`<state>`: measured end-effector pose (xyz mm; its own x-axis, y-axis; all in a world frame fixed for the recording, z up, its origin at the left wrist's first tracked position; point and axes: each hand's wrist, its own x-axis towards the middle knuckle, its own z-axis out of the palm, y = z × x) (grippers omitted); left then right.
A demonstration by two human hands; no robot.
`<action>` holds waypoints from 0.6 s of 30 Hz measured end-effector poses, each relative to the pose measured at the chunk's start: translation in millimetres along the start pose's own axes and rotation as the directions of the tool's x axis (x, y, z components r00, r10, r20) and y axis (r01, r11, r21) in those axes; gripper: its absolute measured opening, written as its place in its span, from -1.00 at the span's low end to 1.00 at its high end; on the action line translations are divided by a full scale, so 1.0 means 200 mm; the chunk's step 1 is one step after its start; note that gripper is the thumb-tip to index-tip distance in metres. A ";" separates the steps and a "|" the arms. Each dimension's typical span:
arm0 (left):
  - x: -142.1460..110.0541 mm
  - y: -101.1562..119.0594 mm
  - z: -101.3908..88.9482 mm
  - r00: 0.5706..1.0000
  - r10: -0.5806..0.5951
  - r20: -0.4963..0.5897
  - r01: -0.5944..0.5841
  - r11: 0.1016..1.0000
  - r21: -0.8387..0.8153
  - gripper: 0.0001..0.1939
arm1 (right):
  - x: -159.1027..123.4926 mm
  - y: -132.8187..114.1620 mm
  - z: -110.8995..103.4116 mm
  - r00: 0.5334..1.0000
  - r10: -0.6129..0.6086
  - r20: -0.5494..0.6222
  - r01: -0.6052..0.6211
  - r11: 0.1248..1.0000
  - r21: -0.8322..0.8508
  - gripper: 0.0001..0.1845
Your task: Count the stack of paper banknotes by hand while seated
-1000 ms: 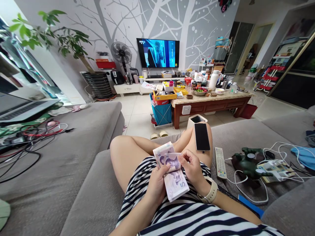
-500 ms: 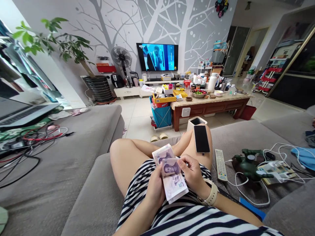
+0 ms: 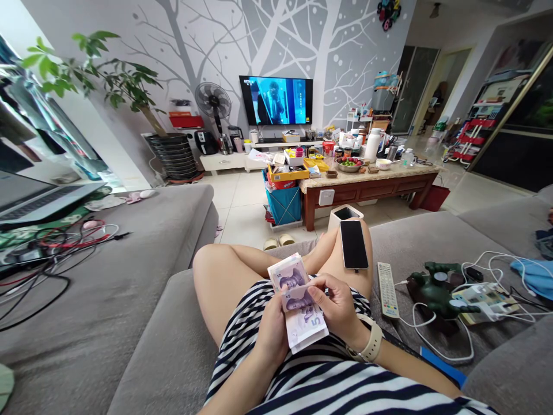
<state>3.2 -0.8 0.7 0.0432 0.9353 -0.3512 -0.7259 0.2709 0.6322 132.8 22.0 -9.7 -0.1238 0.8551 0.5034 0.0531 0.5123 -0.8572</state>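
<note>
A stack of purple banknotes [image 3: 305,330] marked 5 is held over my lap, fanned a little at its far end. My left hand [image 3: 273,325] is closed around the stack's left side, thumb on top. Between the thumb and fingers of my right hand [image 3: 336,305] is pinched the right edge of a top banknote [image 3: 297,300], which is bent across the others. A pale watch [image 3: 370,340] circles my right wrist. On my right thigh rests a smartphone [image 3: 353,245] with a dark screen.
To the right on the grey sofa [image 3: 415,230] lie a remote control [image 3: 389,290], a dark green figure-like object [image 3: 436,288] and a power strip [image 3: 486,302] with white cables. Tangled cables [image 3: 52,253] and a laptop [image 3: 38,199] are at left. Ahead stands a cluttered coffee table [image 3: 367,187].
The top banknote has been folded further toward me, so more of the note beneath it shows at the far end. My right hand has shifted slightly; my left hand stays put.
</note>
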 end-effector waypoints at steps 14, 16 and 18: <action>-0.02 0.01 0.00 1.000 0.022 0.006 -0.022 0.998 0.050 -0.73 | -0.01 -0.01 0.00 0.999 -0.017 0.050 0.012 0.994 0.110 -0.51; -0.02 0.01 0.00 0.999 0.034 -0.001 -0.034 0.998 0.057 -0.74 | -0.01 0.01 0.00 1.000 0.015 0.025 -0.018 0.993 0.115 -0.52; -0.02 0.01 -0.01 0.998 0.058 -0.007 -0.057 0.995 0.078 -0.73 | 0.00 0.03 0.00 0.997 0.076 -0.033 -0.073 0.994 0.085 -0.57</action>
<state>1.4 -4.0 1.8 -0.0037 0.9477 -0.3190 -0.6713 0.2341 0.7033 132.6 25.0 -13.9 -0.0861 0.8937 0.4403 -0.0223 0.4401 -0.8977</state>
